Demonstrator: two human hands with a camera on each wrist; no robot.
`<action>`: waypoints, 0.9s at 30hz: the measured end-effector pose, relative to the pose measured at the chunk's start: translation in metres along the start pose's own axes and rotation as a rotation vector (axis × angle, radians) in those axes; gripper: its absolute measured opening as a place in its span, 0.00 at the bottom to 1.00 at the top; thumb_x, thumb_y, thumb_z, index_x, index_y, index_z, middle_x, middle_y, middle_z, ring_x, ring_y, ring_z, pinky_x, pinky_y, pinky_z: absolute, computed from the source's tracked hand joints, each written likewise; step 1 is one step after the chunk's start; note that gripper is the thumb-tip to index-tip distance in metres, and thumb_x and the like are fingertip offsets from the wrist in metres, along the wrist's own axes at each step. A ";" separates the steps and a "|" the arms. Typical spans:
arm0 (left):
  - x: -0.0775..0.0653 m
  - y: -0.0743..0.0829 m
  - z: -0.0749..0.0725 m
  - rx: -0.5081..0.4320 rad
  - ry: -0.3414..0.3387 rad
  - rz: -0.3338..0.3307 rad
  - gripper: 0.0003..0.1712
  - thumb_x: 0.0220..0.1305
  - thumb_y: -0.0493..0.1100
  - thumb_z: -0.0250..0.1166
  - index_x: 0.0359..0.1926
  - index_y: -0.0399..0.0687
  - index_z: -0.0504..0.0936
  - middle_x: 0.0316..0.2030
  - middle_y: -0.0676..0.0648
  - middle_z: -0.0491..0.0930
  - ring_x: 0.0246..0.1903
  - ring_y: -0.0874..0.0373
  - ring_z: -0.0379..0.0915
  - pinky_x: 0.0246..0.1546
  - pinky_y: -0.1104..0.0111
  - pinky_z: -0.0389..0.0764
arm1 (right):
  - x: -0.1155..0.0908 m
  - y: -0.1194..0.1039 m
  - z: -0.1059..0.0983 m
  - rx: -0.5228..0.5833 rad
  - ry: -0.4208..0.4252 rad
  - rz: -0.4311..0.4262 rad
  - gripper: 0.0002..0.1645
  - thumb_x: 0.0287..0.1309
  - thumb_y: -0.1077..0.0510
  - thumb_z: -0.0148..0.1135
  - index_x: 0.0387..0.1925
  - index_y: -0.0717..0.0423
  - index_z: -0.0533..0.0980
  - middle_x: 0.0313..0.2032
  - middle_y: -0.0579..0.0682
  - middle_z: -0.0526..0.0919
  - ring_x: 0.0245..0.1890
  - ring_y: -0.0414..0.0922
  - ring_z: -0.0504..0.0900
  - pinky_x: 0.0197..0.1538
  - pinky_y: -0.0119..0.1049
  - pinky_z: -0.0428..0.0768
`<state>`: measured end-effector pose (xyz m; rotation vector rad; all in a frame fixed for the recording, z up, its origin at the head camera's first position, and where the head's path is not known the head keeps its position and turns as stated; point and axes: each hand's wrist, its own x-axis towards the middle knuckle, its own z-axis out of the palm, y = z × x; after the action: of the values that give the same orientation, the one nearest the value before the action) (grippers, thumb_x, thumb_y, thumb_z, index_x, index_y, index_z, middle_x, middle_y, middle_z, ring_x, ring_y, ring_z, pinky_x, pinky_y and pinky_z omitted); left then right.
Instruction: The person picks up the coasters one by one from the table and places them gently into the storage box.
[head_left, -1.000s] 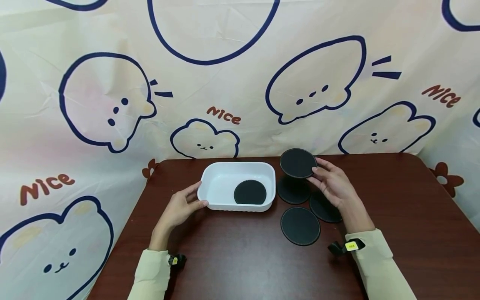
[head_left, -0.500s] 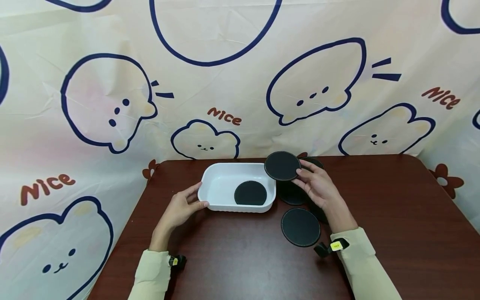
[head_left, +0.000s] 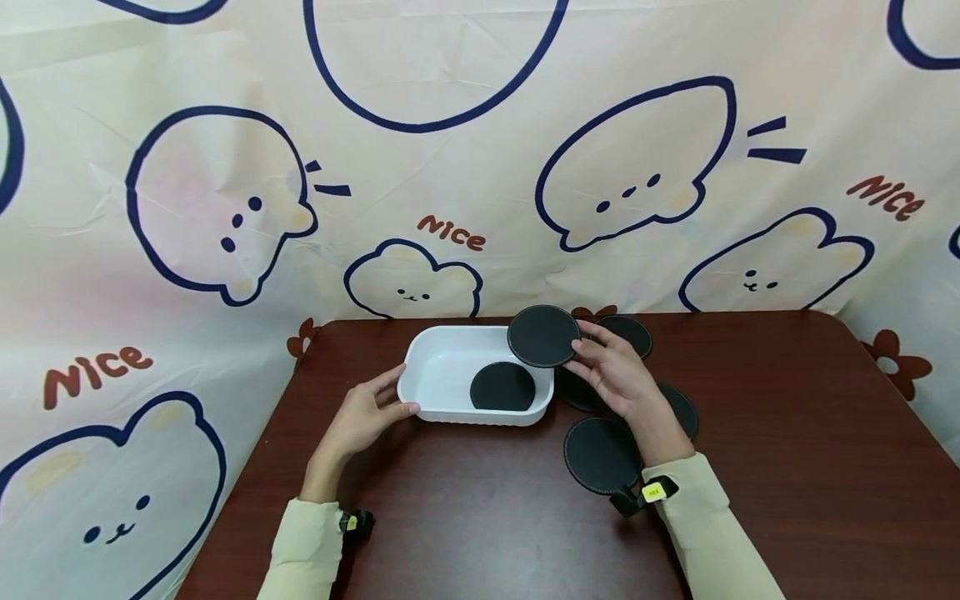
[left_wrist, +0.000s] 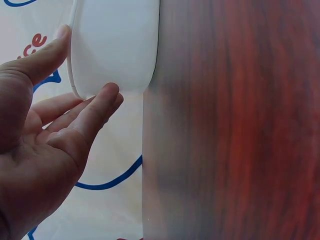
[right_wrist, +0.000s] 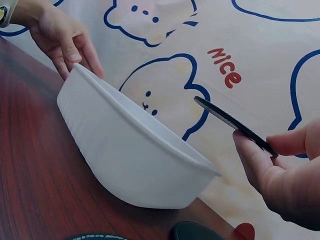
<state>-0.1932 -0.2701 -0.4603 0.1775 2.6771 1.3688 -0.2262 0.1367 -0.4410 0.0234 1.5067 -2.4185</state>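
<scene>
My right hand [head_left: 622, 379] pinches a round black coaster [head_left: 542, 336] by its right edge, thumb on one face and fingers on the other. Raised and tilted, this coaster overlaps the back right corner of a white plastic container [head_left: 480, 416] in the head view; the right wrist view shows it edge-on [right_wrist: 235, 122], above rim height. Inside the container, on the right, lies another black coaster [head_left: 502, 387]. My left hand [head_left: 362, 419] holds the container's left end, its thumb and fingers spread around the corner [left_wrist: 82, 75].
Several more black coasters lie on the brown table [head_left: 480, 517] right of the container: one in front [head_left: 602, 454], one at the back [head_left: 628, 335], others partly hidden by the right hand and arm. A patterned cloth [head_left: 510, 167] hangs behind the table.
My right hand has carried its coaster leftward from above the loose coasters to the container's back right corner, uncovering another coaster behind. My left hand and the container have stayed in place.
</scene>
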 end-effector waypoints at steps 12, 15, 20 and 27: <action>0.000 -0.001 0.000 -0.005 -0.004 0.003 0.49 0.68 0.44 0.77 0.83 0.42 0.63 0.80 0.36 0.66 0.73 0.41 0.73 0.61 0.56 0.84 | 0.006 0.010 0.008 -0.085 -0.020 0.010 0.37 0.83 0.64 0.50 0.85 0.60 0.53 0.79 0.62 0.61 0.52 0.31 0.87 0.58 0.28 0.87; 0.001 -0.001 0.000 0.003 -0.005 0.003 0.49 0.68 0.44 0.77 0.83 0.43 0.63 0.79 0.36 0.66 0.73 0.42 0.74 0.61 0.57 0.85 | 0.007 0.011 0.011 -0.101 -0.015 0.020 0.36 0.83 0.64 0.50 0.85 0.59 0.54 0.78 0.62 0.63 0.52 0.31 0.88 0.58 0.28 0.87; 0.002 0.000 0.000 0.000 -0.009 0.008 0.49 0.68 0.44 0.77 0.83 0.43 0.63 0.79 0.36 0.66 0.73 0.41 0.73 0.60 0.57 0.86 | 0.009 0.014 0.016 -0.121 -0.017 0.020 0.36 0.82 0.64 0.51 0.84 0.59 0.56 0.78 0.64 0.65 0.52 0.33 0.88 0.58 0.29 0.87; 0.002 -0.001 0.000 0.000 -0.005 0.002 0.48 0.68 0.44 0.77 0.83 0.43 0.63 0.80 0.37 0.66 0.73 0.42 0.73 0.62 0.54 0.84 | 0.012 0.016 0.018 -0.174 -0.044 0.001 0.34 0.81 0.67 0.51 0.83 0.61 0.59 0.77 0.69 0.67 0.51 0.36 0.89 0.55 0.31 0.89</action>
<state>-0.1954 -0.2702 -0.4610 0.1831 2.6740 1.3668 -0.2314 0.1116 -0.4489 -0.0653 1.6899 -2.2627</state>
